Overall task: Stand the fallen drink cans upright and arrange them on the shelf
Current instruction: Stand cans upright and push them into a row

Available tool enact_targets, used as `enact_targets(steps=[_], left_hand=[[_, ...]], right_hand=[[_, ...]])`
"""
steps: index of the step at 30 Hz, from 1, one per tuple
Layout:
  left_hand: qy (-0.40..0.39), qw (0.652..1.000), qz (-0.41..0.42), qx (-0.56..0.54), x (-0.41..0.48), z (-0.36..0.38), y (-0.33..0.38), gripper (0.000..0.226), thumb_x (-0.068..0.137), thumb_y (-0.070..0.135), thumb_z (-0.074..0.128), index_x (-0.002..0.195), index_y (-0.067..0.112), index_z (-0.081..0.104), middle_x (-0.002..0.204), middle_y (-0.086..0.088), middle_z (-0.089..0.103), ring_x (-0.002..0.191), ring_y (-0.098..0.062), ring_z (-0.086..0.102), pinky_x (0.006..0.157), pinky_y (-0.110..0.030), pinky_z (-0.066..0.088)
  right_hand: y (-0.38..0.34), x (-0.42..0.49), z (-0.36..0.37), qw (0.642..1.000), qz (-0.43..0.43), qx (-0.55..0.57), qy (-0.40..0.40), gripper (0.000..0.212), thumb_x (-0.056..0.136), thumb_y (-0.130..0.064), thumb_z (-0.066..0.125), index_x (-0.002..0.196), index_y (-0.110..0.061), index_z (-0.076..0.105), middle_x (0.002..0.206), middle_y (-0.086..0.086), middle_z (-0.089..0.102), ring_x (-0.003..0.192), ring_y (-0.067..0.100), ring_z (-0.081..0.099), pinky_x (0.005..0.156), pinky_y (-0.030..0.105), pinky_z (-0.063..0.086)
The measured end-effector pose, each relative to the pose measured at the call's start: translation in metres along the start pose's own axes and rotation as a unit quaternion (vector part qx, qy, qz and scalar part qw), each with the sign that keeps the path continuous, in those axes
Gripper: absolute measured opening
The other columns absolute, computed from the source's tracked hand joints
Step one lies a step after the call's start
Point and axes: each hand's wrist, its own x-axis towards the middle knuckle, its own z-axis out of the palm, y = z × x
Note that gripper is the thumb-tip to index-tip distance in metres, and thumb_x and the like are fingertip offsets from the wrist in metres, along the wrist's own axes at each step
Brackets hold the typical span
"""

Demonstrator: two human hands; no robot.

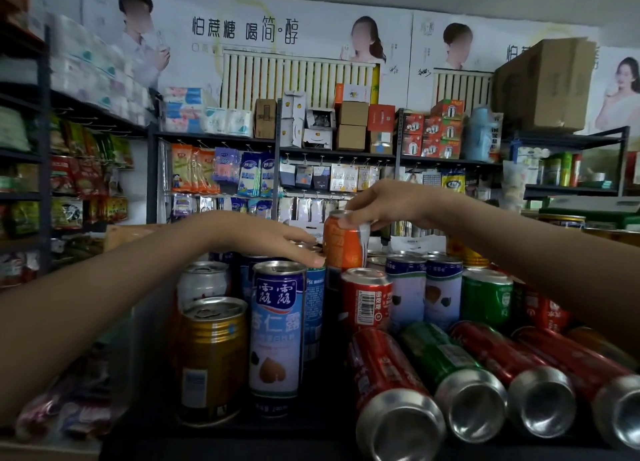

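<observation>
Shop shelf [311, 436], fallen cans [391, 384] front right. Right hand [381, 202] pinches upright orange can [343, 249] by top. Left hand [273, 239] flat beside it.

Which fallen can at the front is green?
The green can, second from left, lying between the leftmost red can and another red can.

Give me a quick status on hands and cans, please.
Right hand grips orange can by its top. Left hand open beside it. Fallen cans lie front right.
</observation>
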Motion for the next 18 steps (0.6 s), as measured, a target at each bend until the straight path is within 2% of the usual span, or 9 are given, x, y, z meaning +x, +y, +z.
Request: enact_targets(steps=[2, 4, 8, 10, 15, 18], left_hand=[[-0.020, 1.000, -0.003, -0.004, -0.003, 0.002, 0.003, 0.060, 0.091, 0.053, 0.037, 0.146, 0.033, 0.025, 0.156, 0.004, 0.021, 0.140, -0.019, 0.025, 0.109, -0.034, 0.022], [-0.020, 1.000, -0.001, -0.006, -0.005, 0.002, 0.005, 0.056, 0.093, 0.051, 0.035, 0.145, 0.034, 0.027, 0.155, 0.005, 0.023, 0.140, -0.018, 0.025, 0.109, -0.034, 0.021], [-0.018, 1.000, 0.009, -0.016, -0.001, 0.004, 0.004, 0.058, 0.089, 0.054, 0.038, 0.144, 0.035, 0.030, 0.154, 0.007, 0.024, 0.139, -0.016, 0.026, 0.105, -0.030, 0.022], [-0.015, 1.000, 0.010, -0.002, 0.001, 0.004, 0.002, 0.061, 0.089, 0.055, 0.039, 0.145, 0.034, 0.028, 0.155, 0.006, 0.023, 0.140, -0.016, 0.025, 0.108, -0.033, 0.022], [0.008, 1.000, 0.024, 0.013, 0.004, 0.003, -0.005, 0.056, 0.091, 0.052, 0.042, 0.142, 0.032, 0.035, 0.150, 0.006, 0.032, 0.135, -0.015, 0.033, 0.100, -0.028, 0.028], [0.007, 0.999, 0.039, 0.015, 0.007, 0.003, -0.008, 0.056, 0.091, 0.053, 0.042, 0.141, 0.031, 0.036, 0.149, 0.006, 0.035, 0.132, -0.013, 0.037, 0.100, -0.028, 0.032]], right_hand=[[0.001, 0.001, 0.001, 1.000, 0.006, -0.015, -0.010, 0.059, 0.078, -0.044, 0.069, 0.125, -0.011, 0.059, 0.132, 0.003, 0.056, 0.115, 0.019, 0.053, 0.102, 0.034, 0.044], [0.003, 0.001, 0.002, 0.999, 0.011, -0.027, -0.022, 0.057, 0.077, -0.044, 0.069, 0.123, -0.012, 0.060, 0.131, 0.003, 0.056, 0.117, 0.019, 0.052, 0.105, 0.037, 0.040], [0.003, 0.006, 0.005, 0.996, 0.017, -0.070, -0.056, 0.050, 0.074, -0.049, 0.071, 0.113, -0.017, 0.068, 0.125, -0.002, 0.061, 0.117, 0.019, 0.052, 0.101, 0.035, 0.038], [0.003, 0.010, 0.008, 0.993, 0.015, -0.090, -0.078, 0.049, 0.073, -0.051, 0.071, 0.110, -0.019, 0.070, 0.123, -0.003, 0.063, 0.117, 0.018, 0.053, 0.103, 0.037, 0.037], [0.004, 0.015, 0.017, 0.985, 0.022, -0.121, -0.119, 0.045, 0.080, -0.041, 0.069, 0.116, -0.015, 0.067, 0.129, -0.004, 0.059, 0.120, 0.016, 0.050, 0.102, 0.031, 0.034], [0.005, 0.021, 0.022, 0.978, 0.022, -0.149, -0.146, 0.041, 0.079, -0.036, 0.070, 0.114, -0.015, 0.067, 0.129, -0.004, 0.060, 0.122, 0.016, 0.049, 0.110, 0.040, 0.029]])
